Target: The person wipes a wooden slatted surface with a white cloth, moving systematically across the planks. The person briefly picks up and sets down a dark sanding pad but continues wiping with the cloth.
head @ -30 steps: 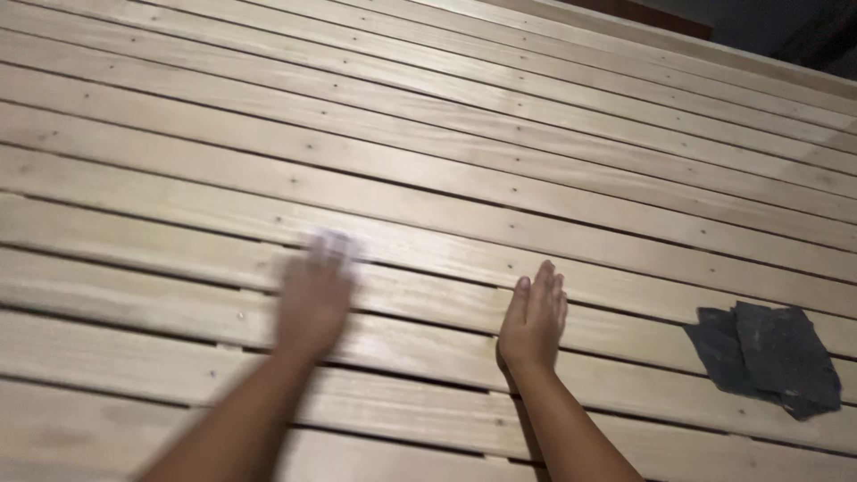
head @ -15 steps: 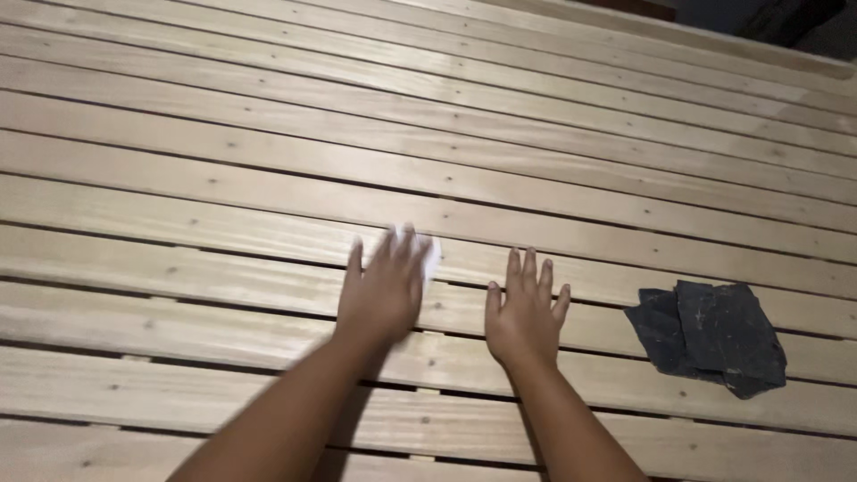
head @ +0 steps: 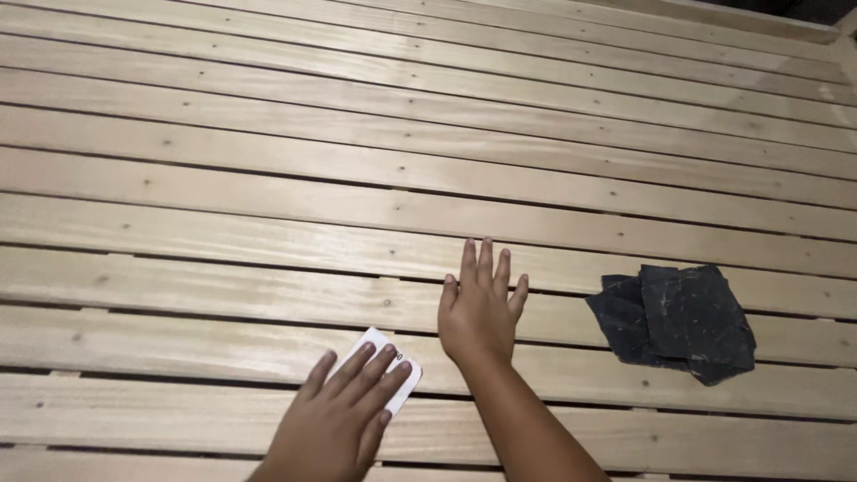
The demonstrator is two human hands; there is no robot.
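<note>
A wide surface of pale wooden slats [head: 357, 178] fills the view. My left hand [head: 344, 406] lies flat near the bottom, its fingers pressing a small white sheet [head: 402, 377] against a slat; most of the sheet is hidden under the hand. My right hand [head: 479, 308] rests flat on the slats just to the right, fingers spread, holding nothing. A small pile of dark grey, worn sheets [head: 683, 321] lies on the slats to the right of my right hand, apart from it.
Narrow dark gaps run between the slats, with small nail marks along them. A raised wooden edge [head: 714, 18] borders the far side at the top right.
My left hand has slid the white sheet back toward me along the slats, from beside the right hand's fingertips to below its wrist. The right hand has stayed flat in place.
</note>
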